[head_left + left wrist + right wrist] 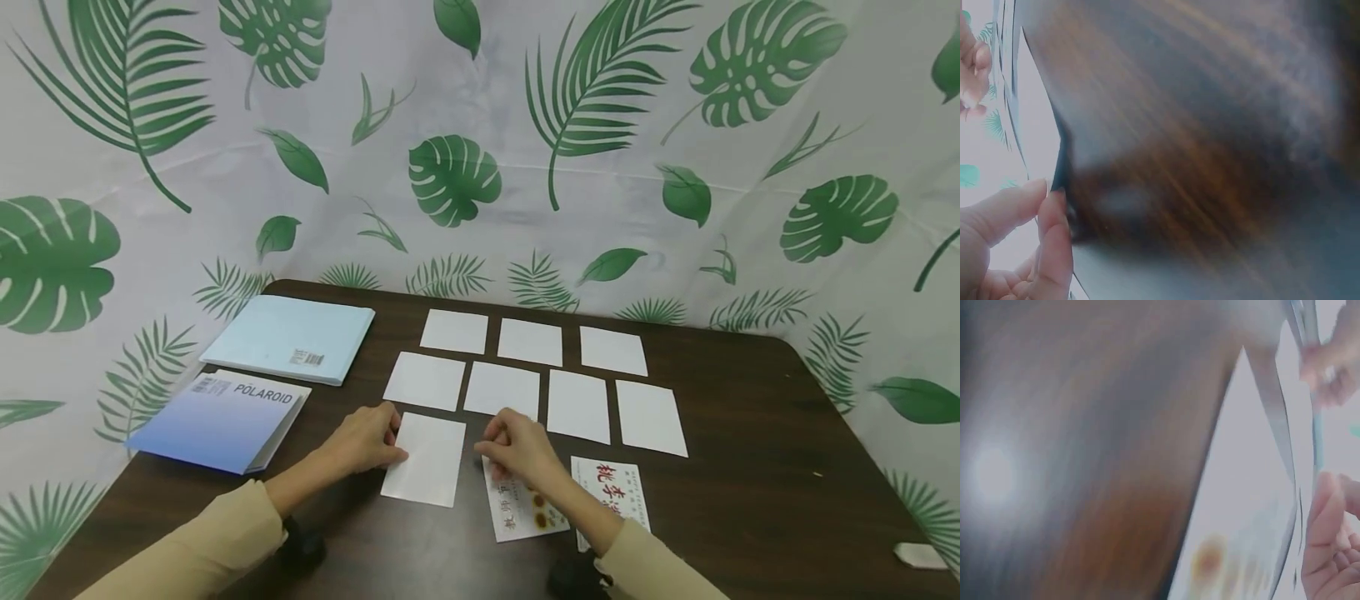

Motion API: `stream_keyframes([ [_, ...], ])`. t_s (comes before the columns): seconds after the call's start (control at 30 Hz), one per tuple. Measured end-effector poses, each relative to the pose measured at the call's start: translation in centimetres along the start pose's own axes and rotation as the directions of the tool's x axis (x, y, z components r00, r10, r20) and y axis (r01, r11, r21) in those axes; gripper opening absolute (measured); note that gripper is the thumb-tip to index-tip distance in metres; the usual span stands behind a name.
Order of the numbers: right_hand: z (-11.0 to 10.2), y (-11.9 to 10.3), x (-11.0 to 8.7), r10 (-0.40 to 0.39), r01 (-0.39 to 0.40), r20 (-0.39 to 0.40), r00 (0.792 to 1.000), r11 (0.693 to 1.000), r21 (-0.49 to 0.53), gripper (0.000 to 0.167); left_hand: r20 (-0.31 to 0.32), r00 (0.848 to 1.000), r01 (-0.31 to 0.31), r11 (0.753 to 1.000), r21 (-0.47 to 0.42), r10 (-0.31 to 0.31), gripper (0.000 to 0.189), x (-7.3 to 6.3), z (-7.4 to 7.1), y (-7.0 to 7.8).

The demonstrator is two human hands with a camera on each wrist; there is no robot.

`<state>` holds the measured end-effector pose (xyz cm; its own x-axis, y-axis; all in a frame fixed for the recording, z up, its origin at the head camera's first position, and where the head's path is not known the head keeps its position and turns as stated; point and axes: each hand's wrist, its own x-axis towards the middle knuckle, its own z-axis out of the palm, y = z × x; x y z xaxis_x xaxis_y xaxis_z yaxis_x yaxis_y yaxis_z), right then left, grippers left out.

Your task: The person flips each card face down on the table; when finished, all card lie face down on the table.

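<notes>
My left hand point(367, 442) pinches the left edge of a blank white card point(424, 460) between thumb and fingers. In the left wrist view this card point(1036, 112) is tilted, its near edge raised off the dark wood. Just right of it, my right hand point(521, 450) hovers with loosely bent fingers and nothing between them. Beneath the right hand lies a printed card point(517, 521) with sunflowers and Chinese characters, partly covered by the fingers. Another printed card point(611, 492) with red characters lies farther right, partly hidden by the right forearm.
Blank white cards lie in two rows behind the hands, three in the back row point(529, 342) and several in the nearer row point(501, 387). At left on the dark table point(750, 417) are a blue POLAROID booklet point(217, 421) and a light-blue folder point(292, 333). A leaf-print cloth point(495, 233) hangs behind.
</notes>
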<state>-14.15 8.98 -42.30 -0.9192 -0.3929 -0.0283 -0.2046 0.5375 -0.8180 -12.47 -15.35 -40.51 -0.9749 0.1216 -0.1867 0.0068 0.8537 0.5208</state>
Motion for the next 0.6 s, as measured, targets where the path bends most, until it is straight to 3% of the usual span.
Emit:
stream_keyframes([
  [0.17, -3.4, 2.2, -1.0, 0.067, -0.075, -0.107, 0.992, 0.995, -0.072, 0.014, 0.010, 1.000, 0.001, 1.000, 0.030, -0.001, 0.036, 0.1, -0.2, 0.0],
  [0.3, -4.4, 3.3, -1.8, 0.083, -0.095, -0.103, 0.991, 0.988, -0.118, 0.020, 0.015, 1.000, 0.001, 0.999, 0.044, -0.002, 0.036, 0.1, -0.4, 0.0],
  [0.6, -4.5, 3.7, -1.9, 0.045, -0.060, -0.069, 0.997, 0.968, -0.243, 0.031, 0.031, 0.999, -0.017, 0.999, 0.044, 0.016, 0.035, 0.2, -0.3, 0.3],
])
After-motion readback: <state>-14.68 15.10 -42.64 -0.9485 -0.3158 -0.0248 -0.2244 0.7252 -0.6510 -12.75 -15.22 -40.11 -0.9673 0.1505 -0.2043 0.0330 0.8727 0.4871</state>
